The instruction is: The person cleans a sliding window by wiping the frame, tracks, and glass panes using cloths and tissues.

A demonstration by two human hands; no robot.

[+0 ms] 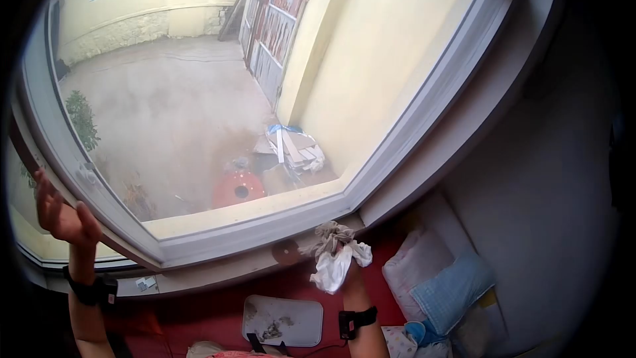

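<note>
My left hand [65, 217] is raised against the left upright of the white window frame [245, 246], its fingers stretched and thumb apart; whether it presses on the frame I cannot tell. A dark band with a small device circles that wrist. At the right, just by the sill [218, 280], my right hand [356, 272] is closed on a bunched white cloth [331, 272]. A crumpled grey-beige rag [331, 235] is bunched together with it. The cloths cover most of my right fingers. A similar band [358, 321] sits on the right wrist.
A grey tray with dark dirt marks [305, 318] lies on the red surface [199, 318] below. Pillows [414, 265] and a blue checked cushion [454, 292] are piled at right. Small white pieces [146, 284] rest on the sill. Beyond the glass lies a yard [165, 99].
</note>
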